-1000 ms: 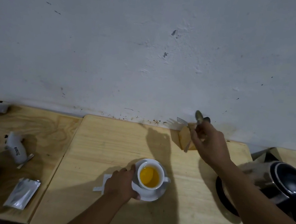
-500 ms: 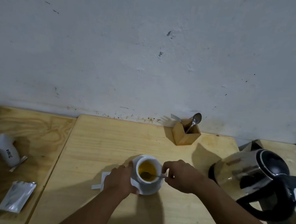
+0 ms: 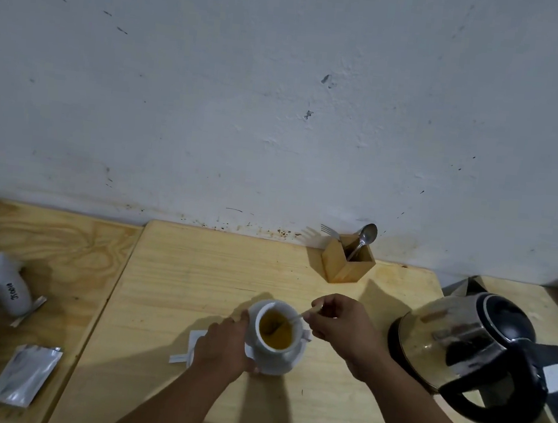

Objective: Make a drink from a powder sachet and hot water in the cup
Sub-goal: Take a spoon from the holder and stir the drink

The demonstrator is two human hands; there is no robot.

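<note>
Cup (image 3: 274, 338) steadied by left hand (image 3: 223, 346), right hand (image 3: 341, 328) pinching spoon (image 3: 288, 321)

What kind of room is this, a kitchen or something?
Probably a plain tea corner in a home or workroom, not a fitted kitchen. A kettle sits on a bare wooden table against a scuffed wall, with a small wooden cutlery holder and one cup being stirred.

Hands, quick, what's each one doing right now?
Left hand: closed around the side of the white cup, steadying it.
Right hand: fingers pinched shut on the spoon, its bowl down in the yellow drink.
</note>
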